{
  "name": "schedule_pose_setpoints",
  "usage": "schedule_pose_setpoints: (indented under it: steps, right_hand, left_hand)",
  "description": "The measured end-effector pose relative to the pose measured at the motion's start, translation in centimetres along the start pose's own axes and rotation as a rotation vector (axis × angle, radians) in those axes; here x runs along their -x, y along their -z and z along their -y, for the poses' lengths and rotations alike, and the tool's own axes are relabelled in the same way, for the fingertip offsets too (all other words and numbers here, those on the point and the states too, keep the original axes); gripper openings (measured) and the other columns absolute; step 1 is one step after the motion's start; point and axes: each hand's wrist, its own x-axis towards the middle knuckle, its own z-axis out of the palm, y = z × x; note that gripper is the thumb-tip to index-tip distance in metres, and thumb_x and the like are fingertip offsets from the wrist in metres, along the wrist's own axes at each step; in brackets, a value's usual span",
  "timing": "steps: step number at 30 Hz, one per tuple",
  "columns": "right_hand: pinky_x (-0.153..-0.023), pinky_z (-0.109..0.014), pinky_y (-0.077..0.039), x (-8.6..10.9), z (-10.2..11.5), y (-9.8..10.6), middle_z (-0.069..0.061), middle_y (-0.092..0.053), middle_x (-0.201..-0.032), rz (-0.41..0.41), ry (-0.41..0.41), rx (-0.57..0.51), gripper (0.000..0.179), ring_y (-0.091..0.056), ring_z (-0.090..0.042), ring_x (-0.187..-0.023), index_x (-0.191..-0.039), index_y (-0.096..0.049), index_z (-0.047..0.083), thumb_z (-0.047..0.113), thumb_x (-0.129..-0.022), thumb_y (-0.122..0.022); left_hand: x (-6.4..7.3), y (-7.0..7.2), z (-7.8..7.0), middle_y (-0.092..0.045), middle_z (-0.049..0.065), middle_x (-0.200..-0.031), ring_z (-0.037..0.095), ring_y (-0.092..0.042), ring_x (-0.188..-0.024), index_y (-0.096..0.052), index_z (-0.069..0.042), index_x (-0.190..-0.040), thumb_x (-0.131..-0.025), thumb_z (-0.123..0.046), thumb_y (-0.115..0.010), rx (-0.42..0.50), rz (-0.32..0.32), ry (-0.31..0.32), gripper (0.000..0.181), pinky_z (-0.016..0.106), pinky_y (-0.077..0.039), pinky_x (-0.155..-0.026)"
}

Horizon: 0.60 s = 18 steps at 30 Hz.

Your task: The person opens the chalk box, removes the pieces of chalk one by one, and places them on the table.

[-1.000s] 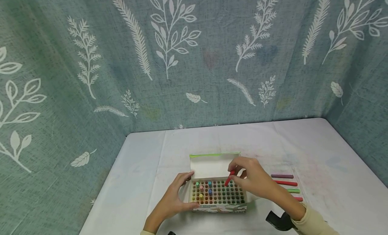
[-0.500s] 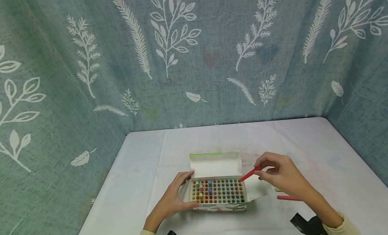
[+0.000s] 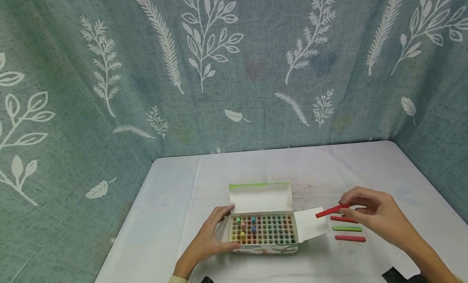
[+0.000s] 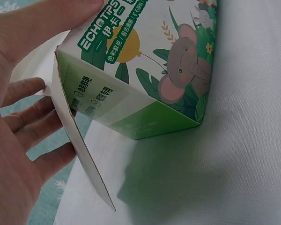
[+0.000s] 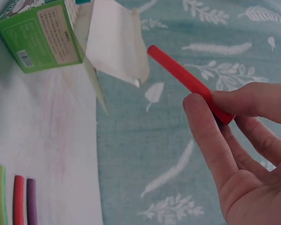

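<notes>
An open box of chalk [image 3: 265, 249] stands on the table, its lid raised at the back. My left hand [image 3: 211, 234] grips its left end, thumb on the front wall and fingers toward the back. The left wrist view shows the elephant-printed front and those fingers behind a side flap [image 4: 82, 140]. To the right of the box my right hand [image 3: 378, 212] pinches a red chalk stick [image 5: 175, 68] by one end between thumb and fingers. The stick slants over the right flap [image 3: 310, 224]. A few chalk tips, one of them yellow [image 3: 242, 234], poke from the box's holes.
Right of the box lie a red chalk [image 3: 343, 219], a green chalk [image 3: 347, 229] and a pinkish-red chalk [image 3: 350, 238] in a row. The right wrist view also has a purple chalk [image 5: 32, 201]. A leaf-patterned curtain [image 3: 256, 72] hangs behind the white table [image 3: 175, 218].
My right hand has moved the red chalk from above the box's holes to the right, over the side flap. The left hand has stayed on the box.
</notes>
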Motion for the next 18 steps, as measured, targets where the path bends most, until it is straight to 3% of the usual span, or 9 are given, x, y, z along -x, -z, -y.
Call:
schedule_pose_setpoints:
  steps: [7,12,18]
  right_hand:
    - [-0.063,-0.034,-0.053,1.5,-0.9,1.2,-0.008,-0.058,-0.09,0.033,0.011,-0.055,0.013,-0.061,-0.021,-0.079,-0.088,-0.059,0.002,0.002,-0.077,-0.065]
    - [-0.064,-0.034,-0.053,2.6,-1.7,1.4,-0.01,-0.058,-0.09,0.004,-0.063,-0.066,0.013,-0.061,-0.02,-0.079,-0.088,-0.059,0.001,0.005,-0.077,-0.065]
    - [-0.064,-0.04,-0.052,3.7,-3.7,2.1,-0.013,-0.057,-0.092,0.004,-0.105,-0.19,0.015,-0.061,-0.026,-0.078,-0.092,-0.056,-0.008,-0.003,-0.079,-0.061]
  left_hand:
    - [0.0,0.0,-0.1,-0.037,0.006,-0.128,0.024,-0.039,-0.117,-0.031,-0.012,-0.136,-0.065,-0.033,-0.077,0.01,0.006,0.003,0.087,0.049,-0.036,-0.092]
    - [0.0,0.0,-0.1,-0.037,0.006,-0.128,0.024,-0.039,-0.117,-0.031,-0.011,-0.136,-0.064,-0.033,-0.078,0.011,0.005,0.002,0.088,0.049,-0.036,-0.092]
    - [0.0,0.0,0.0,-0.037,0.006,-0.128,0.024,-0.039,-0.116,-0.031,-0.011,-0.136,-0.064,-0.033,-0.078,0.005,0.002,0.004,0.088,0.048,-0.036,-0.092]
